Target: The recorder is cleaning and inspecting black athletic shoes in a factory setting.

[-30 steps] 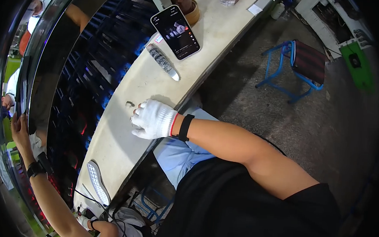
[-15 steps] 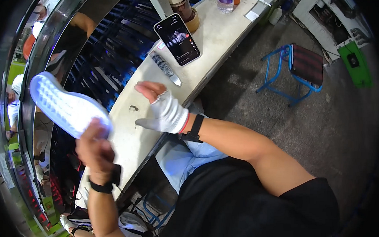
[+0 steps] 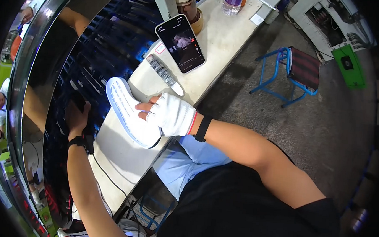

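Observation:
A white shoe sole [image 3: 127, 108], with a pale blue edge and rows of recesses, is held tilted over the narrow worktable [image 3: 118, 153]. My right hand [image 3: 171, 114] wears a white knitted glove with bare fingertips and grips the sole near its lower end. My bare left hand [image 3: 77, 115] reaches to the left over the dark slatted rack [image 3: 104, 61]. Its thumb shows, but the fingers fade into the dark and what they touch is hidden. Past the sole lies a tape-wrapped tool [image 3: 162, 73] with a pale blade-like tip.
A lit phone [image 3: 181, 43] leans by a brown-lidded jar [image 3: 187, 7] at the far end of the table. A bottle [image 3: 232, 3] stands beyond. On the floor at right is a blue-framed stool [image 3: 303, 69]. A cable [image 3: 110, 177] hangs from my left wrist. People sit beyond the machine's frame.
The sole has passed from my left hand to my right hand and moved right over the table. My left hand has swung away to the left over the rack.

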